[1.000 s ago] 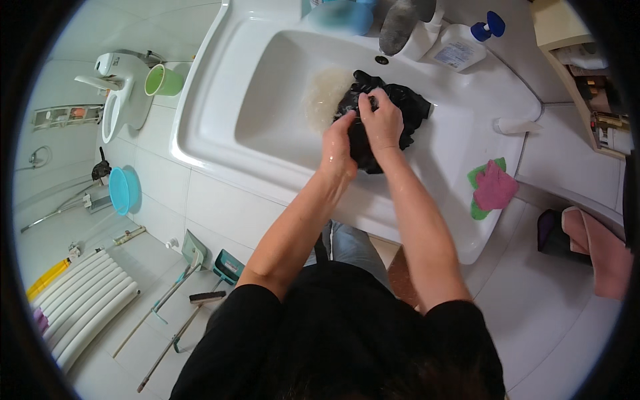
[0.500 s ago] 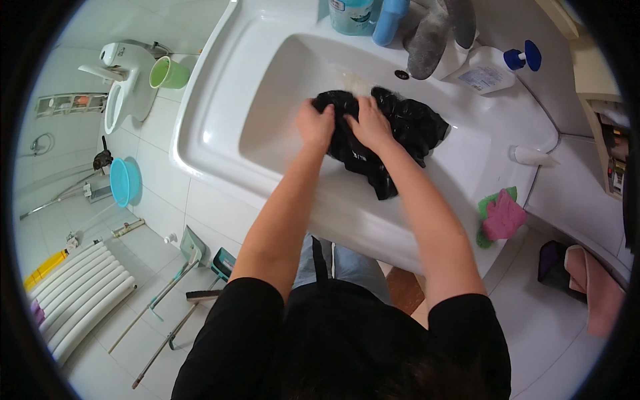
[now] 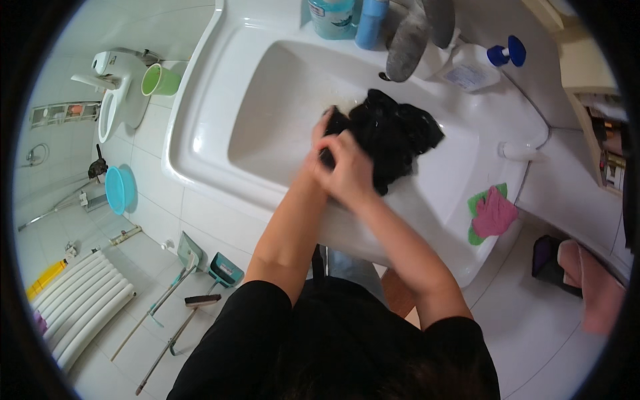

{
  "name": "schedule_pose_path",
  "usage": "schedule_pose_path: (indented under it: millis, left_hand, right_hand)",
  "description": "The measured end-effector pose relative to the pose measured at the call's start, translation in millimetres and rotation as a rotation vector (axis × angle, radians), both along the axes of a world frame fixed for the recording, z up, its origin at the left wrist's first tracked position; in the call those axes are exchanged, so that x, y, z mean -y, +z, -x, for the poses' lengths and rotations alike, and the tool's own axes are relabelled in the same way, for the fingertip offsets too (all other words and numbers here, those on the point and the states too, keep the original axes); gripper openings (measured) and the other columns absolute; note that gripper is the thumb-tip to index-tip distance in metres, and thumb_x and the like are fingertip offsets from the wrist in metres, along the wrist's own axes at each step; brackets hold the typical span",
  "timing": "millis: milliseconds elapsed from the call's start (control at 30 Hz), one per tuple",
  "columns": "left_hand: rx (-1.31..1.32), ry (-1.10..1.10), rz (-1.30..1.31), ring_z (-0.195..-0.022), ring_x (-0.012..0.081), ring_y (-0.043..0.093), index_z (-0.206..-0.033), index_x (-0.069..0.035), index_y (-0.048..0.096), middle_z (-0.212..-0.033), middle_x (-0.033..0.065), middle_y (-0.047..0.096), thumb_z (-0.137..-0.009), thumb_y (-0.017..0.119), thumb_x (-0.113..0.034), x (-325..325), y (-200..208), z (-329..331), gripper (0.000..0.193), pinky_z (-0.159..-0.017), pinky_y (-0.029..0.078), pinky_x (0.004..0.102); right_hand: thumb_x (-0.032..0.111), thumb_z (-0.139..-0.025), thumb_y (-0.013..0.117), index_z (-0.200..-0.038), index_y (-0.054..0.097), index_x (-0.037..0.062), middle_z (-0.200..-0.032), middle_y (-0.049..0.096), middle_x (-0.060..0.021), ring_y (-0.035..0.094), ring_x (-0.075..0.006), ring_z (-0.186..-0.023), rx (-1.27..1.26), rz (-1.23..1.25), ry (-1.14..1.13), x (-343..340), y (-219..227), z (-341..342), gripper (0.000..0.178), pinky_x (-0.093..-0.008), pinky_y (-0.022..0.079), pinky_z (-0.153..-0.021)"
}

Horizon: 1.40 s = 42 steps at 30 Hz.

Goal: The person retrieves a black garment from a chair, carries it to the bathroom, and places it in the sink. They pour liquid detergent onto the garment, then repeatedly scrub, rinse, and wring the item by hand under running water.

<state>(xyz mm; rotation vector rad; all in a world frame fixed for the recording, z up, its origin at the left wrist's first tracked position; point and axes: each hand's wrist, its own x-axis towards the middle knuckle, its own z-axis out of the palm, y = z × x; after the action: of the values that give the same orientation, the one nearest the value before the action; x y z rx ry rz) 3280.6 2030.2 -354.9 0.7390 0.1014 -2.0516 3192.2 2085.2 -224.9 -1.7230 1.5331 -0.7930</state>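
Note:
A bunched, wet black cloth (image 3: 400,130) lies in the white sink basin (image 3: 263,100); the frames do not show what garment it may be. My left hand (image 3: 320,143) is closed round a gathered end of it. Slightly blurred, my right hand (image 3: 350,170) crosses in from the right with its fingers bent over the same end, close against my left hand. The rest of the cloth spreads to the right of my hands, below the grey faucet (image 3: 407,53). The fingertips are partly hidden.
Along the sink's back stand a teal bottle (image 3: 331,19), a blue bottle (image 3: 371,25) and a white pump bottle (image 3: 472,67). A white tube (image 3: 517,152) and pink and green cloths (image 3: 493,212) lie at the right edge. A radiator (image 3: 87,307) and brooms stand at left.
My hands have come together on one end of the cloth, my right hand moving left and down toward my left. The cloth is gathered more tightly and hangs less toward the front rim.

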Motion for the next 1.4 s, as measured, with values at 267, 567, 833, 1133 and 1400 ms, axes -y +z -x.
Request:
schedule_pose_path:
  millis: [267,567,833,1133,1400]
  left_hand:
    - [-0.004,0.169,0.053,-0.085,0.0214,0.057,-0.1,-0.009,0.065,-0.089,0.0059,0.064,-0.094,0.054,-0.035,-26,48,44,0.029,-0.08,0.048,0.0365]
    - [0.748,-0.14,0.351,-0.082,0.0174,0.056,-0.092,0.001,0.065,-0.085,0.0075,0.061,-0.093,0.055,-0.027,13,98,53,0.029,-0.076,0.046,0.0318]
    - [0.559,-0.221,0.911,-0.108,0.0238,0.059,-0.139,-0.006,0.043,-0.128,0.0094,0.056,-0.08,0.078,-0.028,8,193,91,0.071,-0.093,0.049,0.0346]
    - [0.21,-0.263,0.377,-0.089,0.0268,0.067,-0.116,-0.008,0.052,-0.1,0.0112,0.065,-0.075,0.076,-0.003,16,222,147,0.048,-0.074,0.058,0.0445]
    - [0.248,-0.377,0.414,-0.092,0.0279,0.066,-0.115,-0.003,0.053,-0.102,0.0121,0.064,-0.078,0.068,0.002,61,244,162,0.04,-0.08,0.057,0.0463]
  right_hand:
    - [0.019,-0.079,0.072,-0.079,0.065,0.007,-0.107,0.061,-0.0142,0.06,-0.0318,-0.1,0.072,0.259,-0.156,10,-29,26,0.014,-0.0405,0.047,-0.087]
    - [0.017,-0.087,0.063,-0.088,0.061,0.0055,-0.087,0.065,-0.0142,0.064,-0.0352,-0.085,0.105,0.431,-0.395,19,34,40,0.012,-0.0433,0.051,-0.074]
    - [0.036,-0.094,0.061,-0.09,0.065,0.0037,-0.085,0.065,-0.0039,0.063,-0.0162,-0.082,1.123,-0.179,-0.816,29,101,136,0.032,-0.0329,0.051,-0.073]
    - [0.044,-0.1,0.046,-0.112,0.067,0.0088,-0.111,0.069,-0.0073,0.061,-0.0303,-0.107,-0.654,0.429,-0.629,69,113,212,0.043,-0.0381,0.045,-0.093]
    - [0.041,-0.098,0.055,-0.128,0.062,0.0118,-0.12,0.065,-0.0052,0.056,-0.0151,-0.112,0.447,0.096,-0.351,128,141,233,0.043,-0.0321,0.043,-0.096]
